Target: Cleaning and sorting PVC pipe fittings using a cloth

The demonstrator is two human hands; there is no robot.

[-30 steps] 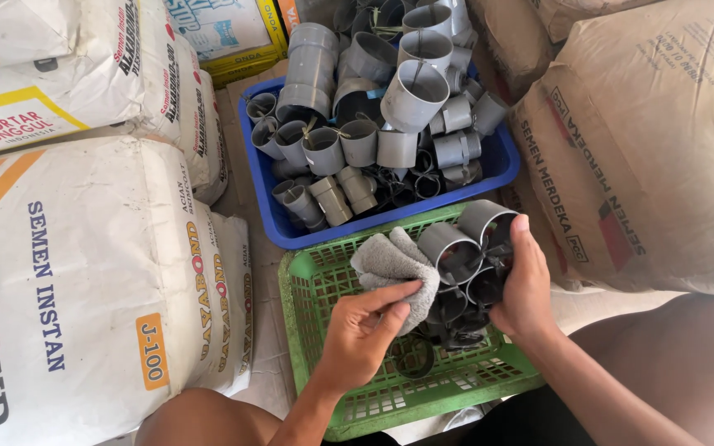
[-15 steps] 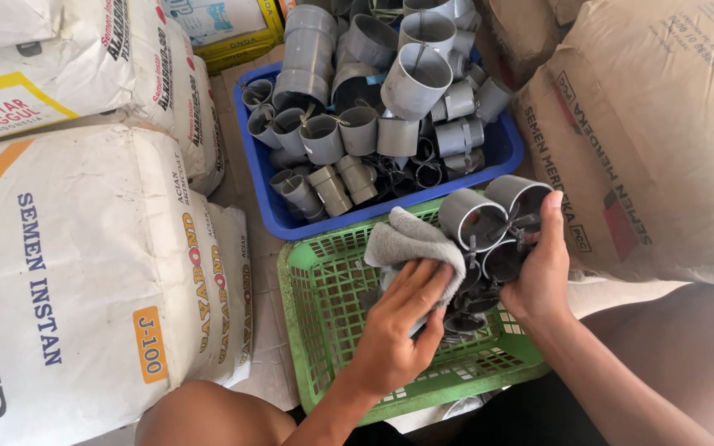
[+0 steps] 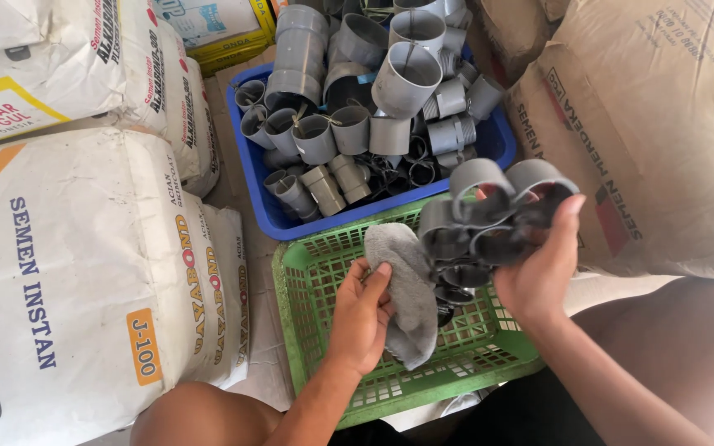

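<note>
Head view, looking down between the knees. Our right hand (image 3: pixel 539 277) is raised over the far right corner of the green basket (image 3: pixel 307 285), its fingers clamped around a bundle of grey pipe fittings (image 3: pixel 489 219), short rings and collars held together in a cluster. Our left hand (image 3: pixel 361 318) sits over the middle of the same basket, fingers closed on a grey cloth (image 3: pixel 406 293); the cloth hangs down from the hand and its upper edge touches the left side of the bundle. A few more dark fittings (image 3: pixel 454 296) lie in the basket just beneath the bundle, partly hidden by it. Beyond the basket's far edge, touching it, stands a blue crate (image 3: pixel 262 194) heaped with grey pipe sockets (image 3: pixel 357 124) of several widths, some upright and some tipped on their sides. White cement sacks (image 3: pixel 68 248) are stacked along the left of both containers, and a brown paper sack (image 3: pixel 654 140) leans at the right. Both containers rest on the floor (image 3: pixel 229 177).
</note>
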